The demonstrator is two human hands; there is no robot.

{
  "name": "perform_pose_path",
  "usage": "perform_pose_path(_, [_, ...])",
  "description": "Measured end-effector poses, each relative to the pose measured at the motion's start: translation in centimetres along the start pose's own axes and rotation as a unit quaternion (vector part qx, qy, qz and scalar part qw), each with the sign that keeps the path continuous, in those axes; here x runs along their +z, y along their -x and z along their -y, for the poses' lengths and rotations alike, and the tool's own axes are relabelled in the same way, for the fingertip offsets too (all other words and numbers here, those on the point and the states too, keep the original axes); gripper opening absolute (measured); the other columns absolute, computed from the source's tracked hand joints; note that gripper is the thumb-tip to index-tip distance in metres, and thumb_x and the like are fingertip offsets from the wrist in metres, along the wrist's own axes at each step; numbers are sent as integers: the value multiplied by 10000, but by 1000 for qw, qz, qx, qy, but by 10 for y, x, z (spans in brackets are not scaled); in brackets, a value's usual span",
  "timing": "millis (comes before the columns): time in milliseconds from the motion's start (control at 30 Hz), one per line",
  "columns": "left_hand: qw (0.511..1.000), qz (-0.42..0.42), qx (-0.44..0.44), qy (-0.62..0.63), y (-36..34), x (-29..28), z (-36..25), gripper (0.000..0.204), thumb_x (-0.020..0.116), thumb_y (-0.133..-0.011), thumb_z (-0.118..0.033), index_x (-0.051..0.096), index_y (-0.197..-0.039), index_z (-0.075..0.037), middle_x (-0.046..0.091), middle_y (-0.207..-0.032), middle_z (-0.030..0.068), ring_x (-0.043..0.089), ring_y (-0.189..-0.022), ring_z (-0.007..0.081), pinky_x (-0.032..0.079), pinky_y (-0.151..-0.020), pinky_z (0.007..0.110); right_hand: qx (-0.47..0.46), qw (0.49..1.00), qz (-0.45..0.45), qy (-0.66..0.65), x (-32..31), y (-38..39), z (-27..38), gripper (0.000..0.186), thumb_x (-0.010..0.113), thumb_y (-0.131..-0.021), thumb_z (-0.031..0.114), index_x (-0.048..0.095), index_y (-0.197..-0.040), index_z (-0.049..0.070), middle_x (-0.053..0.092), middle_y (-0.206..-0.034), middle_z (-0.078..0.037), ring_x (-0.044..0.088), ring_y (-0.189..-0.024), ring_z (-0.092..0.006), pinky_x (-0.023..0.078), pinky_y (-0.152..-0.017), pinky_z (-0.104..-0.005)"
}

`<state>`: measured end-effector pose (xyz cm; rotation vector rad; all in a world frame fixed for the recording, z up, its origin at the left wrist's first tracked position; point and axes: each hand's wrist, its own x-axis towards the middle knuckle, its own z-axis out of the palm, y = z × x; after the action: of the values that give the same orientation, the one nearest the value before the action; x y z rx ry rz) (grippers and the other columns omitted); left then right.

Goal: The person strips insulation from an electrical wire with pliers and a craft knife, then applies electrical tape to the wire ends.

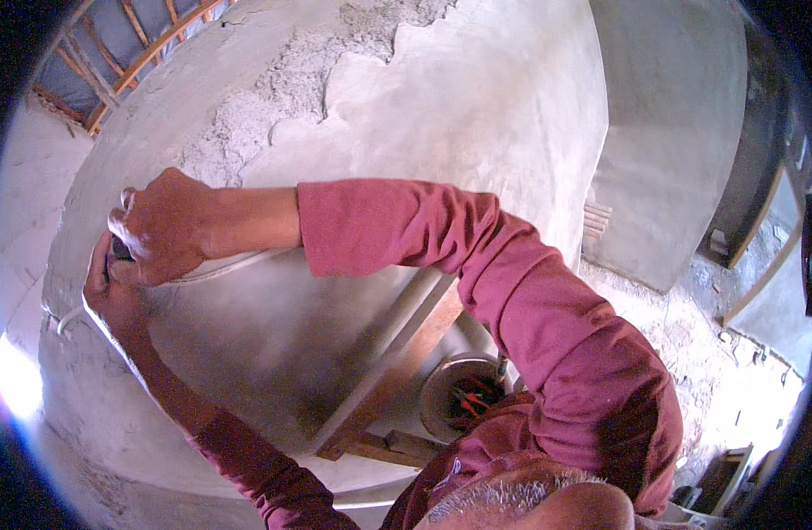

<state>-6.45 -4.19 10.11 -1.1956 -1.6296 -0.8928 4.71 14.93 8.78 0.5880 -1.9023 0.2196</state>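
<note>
At the far left, both hands meet close to a grey plastered wall (pixel 476 115). My right hand (pixel 172 225) comes across from the right, its fingers curled in around a small dark object (pixel 120 248). Just below it, my left hand (pixel 116 287) reaches up with bent fingers and grips the same object from the other side. Most of the object is covered by the fingers, so its kind does not show. A pale cable or cord (pixel 234 263) runs under my right wrist. Beside my left wrist, a short white cable end (pixel 70 318) sticks out from the wall.
Rough, uncoated plaster (pixel 287 75) runs along the upper wall. Below my right arm, a wooden plank (pixel 392 375) leans near a bucket (pixel 437 397) with red-handled things inside. Wooden roof beams (pixel 150 53) show at upper left; a bright, littered floor (pixel 688 380) lies right.
</note>
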Motion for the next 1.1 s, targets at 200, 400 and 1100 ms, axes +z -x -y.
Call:
perform_pose_path(200, [991, 46, -126, 8, -6, -14, -11, 320, 594, -1032, -216, 712, -1180, 41, 734, -1027, 74, 654, -893, 159, 531, -817, 297, 0, 993, -32, -109, 0, 19, 1, 563, 634, -870, 517, 699, -1061, -9, 699, -1015, -251, 716, -900, -400, 573, -781, -519])
perform_pose_path(400, [986, -44, -155, 48, -12, 0, -5, 264, 623, -1032, -209, 724, -1106, 23, 704, -946, 37, 611, -875, 124, 511, -827, 277, -52, 961, -99, -252, 1, 46, 12, 369, 669, -843, 331, 684, -1051, 26, 684, -968, -198, 688, -869, -368, 551, -768, -467])
perform_pose_path(1100, [850, -337, 39, 403, 27, 20, -6, 528, 349, -1083, -89, 159, -1567, 4, 590, -1223, 395, 631, -1150, 441, 527, -1025, 493, 121, 949, -50, -288, -37, 189, -54, 170, 644, -974, 199, 656, -1036, 41, 569, -934, -73, 559, -875, -207, 442, -804, -312])
